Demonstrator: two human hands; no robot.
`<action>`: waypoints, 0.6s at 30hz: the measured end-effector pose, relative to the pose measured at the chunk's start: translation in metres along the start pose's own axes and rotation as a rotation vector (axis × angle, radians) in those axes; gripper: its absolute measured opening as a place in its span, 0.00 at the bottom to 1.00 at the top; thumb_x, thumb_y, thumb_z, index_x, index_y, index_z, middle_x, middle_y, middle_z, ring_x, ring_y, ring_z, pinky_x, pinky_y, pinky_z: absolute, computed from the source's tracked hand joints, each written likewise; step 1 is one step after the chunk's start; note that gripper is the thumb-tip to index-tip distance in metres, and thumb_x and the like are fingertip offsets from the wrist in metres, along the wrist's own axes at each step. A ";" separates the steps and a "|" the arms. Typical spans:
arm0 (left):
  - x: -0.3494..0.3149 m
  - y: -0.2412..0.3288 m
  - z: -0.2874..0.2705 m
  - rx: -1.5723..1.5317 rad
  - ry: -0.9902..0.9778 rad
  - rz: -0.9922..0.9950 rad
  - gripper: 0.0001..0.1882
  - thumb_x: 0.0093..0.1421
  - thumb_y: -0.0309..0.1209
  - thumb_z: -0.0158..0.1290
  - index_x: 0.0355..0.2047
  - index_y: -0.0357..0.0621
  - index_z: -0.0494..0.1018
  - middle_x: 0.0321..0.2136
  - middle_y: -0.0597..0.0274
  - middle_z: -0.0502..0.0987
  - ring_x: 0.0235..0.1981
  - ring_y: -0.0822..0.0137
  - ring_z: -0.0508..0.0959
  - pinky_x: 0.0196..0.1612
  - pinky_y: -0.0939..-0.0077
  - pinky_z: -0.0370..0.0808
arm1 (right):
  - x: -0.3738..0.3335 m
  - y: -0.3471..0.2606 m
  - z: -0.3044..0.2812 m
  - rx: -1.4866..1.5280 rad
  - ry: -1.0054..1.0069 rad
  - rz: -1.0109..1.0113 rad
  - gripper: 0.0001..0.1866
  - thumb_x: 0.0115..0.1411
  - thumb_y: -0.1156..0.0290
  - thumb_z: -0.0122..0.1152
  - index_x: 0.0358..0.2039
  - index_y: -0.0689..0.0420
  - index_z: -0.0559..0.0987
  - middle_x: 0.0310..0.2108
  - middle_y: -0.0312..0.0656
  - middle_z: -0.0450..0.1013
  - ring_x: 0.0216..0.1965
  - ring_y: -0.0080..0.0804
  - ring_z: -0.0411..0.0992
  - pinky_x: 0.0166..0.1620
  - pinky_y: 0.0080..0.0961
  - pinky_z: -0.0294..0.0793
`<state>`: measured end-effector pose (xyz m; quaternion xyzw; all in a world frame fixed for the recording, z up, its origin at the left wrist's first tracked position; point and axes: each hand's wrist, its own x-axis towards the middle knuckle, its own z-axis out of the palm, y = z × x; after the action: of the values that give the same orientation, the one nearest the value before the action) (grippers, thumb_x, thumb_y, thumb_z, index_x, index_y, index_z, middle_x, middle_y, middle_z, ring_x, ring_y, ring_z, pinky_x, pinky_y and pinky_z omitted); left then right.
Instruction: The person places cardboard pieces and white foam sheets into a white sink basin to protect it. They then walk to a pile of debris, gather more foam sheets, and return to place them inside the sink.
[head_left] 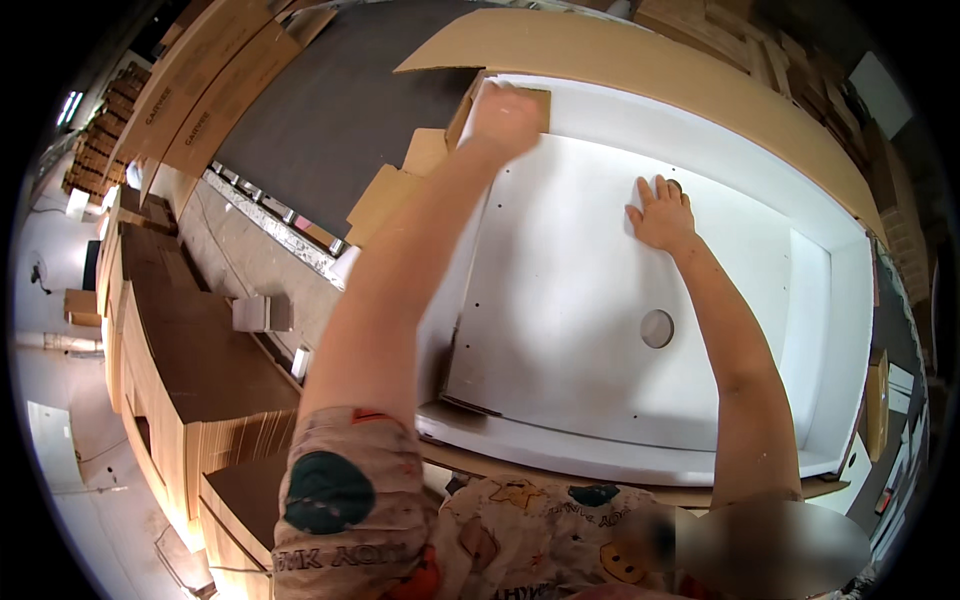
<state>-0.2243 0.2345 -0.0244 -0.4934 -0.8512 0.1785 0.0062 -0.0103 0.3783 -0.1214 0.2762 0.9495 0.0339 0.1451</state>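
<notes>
A white panel (570, 290) with a round hole and several small dark holes lies inside an open cardboard box (640, 62) lined with white foam (845, 350). At the far left corner of the box, my left hand (506, 122) is closed at a brown cardboard corner piece (543, 108); motion blurs the hand and its fingertips are hidden. My right hand (662, 215) rests on the far part of the panel, its fingers spread and holding nothing. The round hole (657, 328) is nearer to me than that hand.
A dark conveyor surface (340, 110) with a metal edge runs beyond the box on the left. Stacks of flat brown cardboard (215, 350) stand at the left, and large printed cartons (195, 100) at the far left. Cardboard flaps (390, 195) stick out from the box's left side.
</notes>
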 end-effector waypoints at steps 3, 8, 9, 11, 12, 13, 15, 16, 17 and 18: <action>-0.038 -0.040 0.022 -0.220 0.513 -0.193 0.19 0.51 0.39 0.50 0.40 0.41 0.72 0.42 0.45 0.73 0.44 0.52 0.75 0.50 0.60 0.67 | 0.005 -0.017 -0.009 0.155 0.244 -0.160 0.22 0.61 0.57 0.45 0.51 0.57 0.69 0.52 0.53 0.63 0.53 0.49 0.61 0.56 0.42 0.59; -0.036 -0.057 0.044 -0.740 0.162 -0.249 0.20 0.47 0.37 0.54 0.41 0.42 0.73 0.45 0.45 0.71 0.49 0.52 0.72 0.47 0.62 0.69 | 0.045 -0.115 -0.105 0.737 0.704 -0.285 0.17 0.58 0.62 0.51 0.22 0.62 0.74 0.25 0.51 0.73 0.30 0.49 0.70 0.36 0.38 0.70; -0.037 -0.063 0.032 -0.709 0.131 -0.205 0.21 0.47 0.37 0.55 0.41 0.42 0.73 0.45 0.45 0.71 0.49 0.52 0.71 0.47 0.62 0.70 | 0.044 -0.130 -0.132 0.861 0.657 -0.166 0.18 0.57 0.60 0.51 0.21 0.63 0.74 0.19 0.49 0.71 0.23 0.46 0.69 0.31 0.36 0.68; -0.028 -0.066 0.012 -0.552 0.216 -0.139 0.22 0.46 0.40 0.57 0.41 0.43 0.74 0.44 0.50 0.71 0.47 0.55 0.72 0.46 0.62 0.71 | 0.073 -0.138 -0.138 1.065 0.696 -0.086 0.17 0.56 0.59 0.51 0.21 0.62 0.73 0.17 0.47 0.70 0.21 0.42 0.69 0.29 0.35 0.68; -0.018 -0.064 0.009 -0.562 0.228 -0.115 0.23 0.46 0.41 0.57 0.42 0.43 0.73 0.42 0.51 0.72 0.46 0.55 0.73 0.45 0.61 0.71 | 0.085 -0.140 -0.136 1.169 0.715 -0.043 0.17 0.56 0.59 0.51 0.21 0.62 0.73 0.16 0.47 0.70 0.20 0.40 0.69 0.28 0.34 0.68; -0.007 -0.063 0.007 -0.570 0.239 -0.097 0.24 0.46 0.42 0.57 0.42 0.43 0.73 0.41 0.53 0.73 0.45 0.55 0.73 0.44 0.61 0.72 | 0.094 -0.145 -0.124 1.183 0.685 0.034 0.18 0.55 0.59 0.51 0.22 0.62 0.74 0.17 0.46 0.70 0.21 0.36 0.70 0.29 0.32 0.69; 0.011 -0.062 0.016 -0.504 0.355 -0.126 0.22 0.46 0.39 0.57 0.42 0.45 0.73 0.41 0.55 0.73 0.46 0.56 0.72 0.42 0.62 0.72 | 0.097 -0.167 -0.106 1.324 0.575 0.178 0.18 0.55 0.58 0.50 0.23 0.62 0.74 0.18 0.47 0.71 0.22 0.37 0.71 0.30 0.32 0.70; 0.020 -0.060 0.024 -0.431 0.373 -0.095 0.21 0.46 0.38 0.57 0.41 0.45 0.73 0.42 0.55 0.73 0.46 0.56 0.71 0.43 0.63 0.71 | 0.098 -0.169 -0.092 1.383 0.524 0.272 0.18 0.55 0.58 0.50 0.23 0.62 0.75 0.18 0.47 0.71 0.23 0.37 0.71 0.31 0.32 0.70; 0.027 -0.061 0.028 -0.350 0.397 -0.071 0.19 0.47 0.37 0.56 0.40 0.46 0.74 0.42 0.55 0.72 0.45 0.56 0.71 0.43 0.64 0.71 | 0.102 -0.168 -0.080 1.342 0.564 0.256 0.18 0.55 0.58 0.50 0.23 0.62 0.75 0.19 0.47 0.72 0.24 0.37 0.72 0.32 0.32 0.70; 0.032 -0.062 0.033 -0.269 0.422 -0.048 0.18 0.47 0.36 0.56 0.39 0.46 0.74 0.42 0.55 0.72 0.45 0.56 0.71 0.43 0.65 0.71 | 0.107 -0.166 -0.067 1.298 0.602 0.239 0.18 0.55 0.58 0.50 0.24 0.62 0.75 0.19 0.47 0.72 0.25 0.37 0.72 0.32 0.32 0.71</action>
<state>-0.2988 0.2243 -0.0415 -0.4958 -0.8587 -0.0434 0.1223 -0.2019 0.2959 -0.1089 0.3874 0.7401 -0.4465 -0.3206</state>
